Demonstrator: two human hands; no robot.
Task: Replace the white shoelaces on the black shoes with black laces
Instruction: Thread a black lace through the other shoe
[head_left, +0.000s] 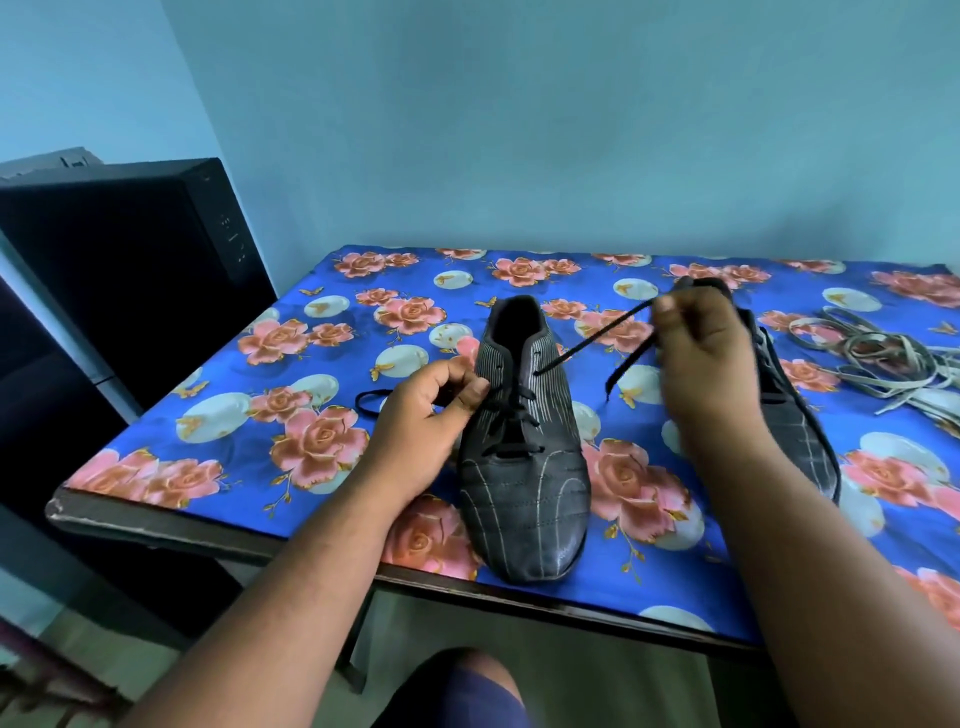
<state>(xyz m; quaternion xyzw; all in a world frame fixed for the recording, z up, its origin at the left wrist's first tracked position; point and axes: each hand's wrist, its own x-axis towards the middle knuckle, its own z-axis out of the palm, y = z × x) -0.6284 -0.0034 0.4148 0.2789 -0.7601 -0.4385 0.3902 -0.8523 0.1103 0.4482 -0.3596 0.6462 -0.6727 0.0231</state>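
Shoe, black, with pale stripes (524, 467): lies on the table (218, 535) near its front edge, toe toward the viewer, opening toward the far wall. Black lace (587, 343) crosses the lower eyelets in several rows; one end runs up and right from an upper right eyelet, taut, and the other end loops out on the cloth to the left of the shoe.

Left hand (421, 421): at the left flank of the shoe, thumb and forefinger pinched together on the lace at the left eyelet row, other fingers curled.

Right hand (706, 353): raised above the table to the right of the shoe, fingers closed on the taut lace end; the lace's free tip hangs down just left of the hand.

Second black shoe (800, 426): on the cloth behind the right hand and forearm, largely hidden.

White laces (878, 358): loose tangled heap at the far right of the table, apart from both shoes.

Tablecloth (322, 322): blue, printed with pink roses and white discs, covers the tabletop.

Black cabinet (130, 270): stands to the left of the table.
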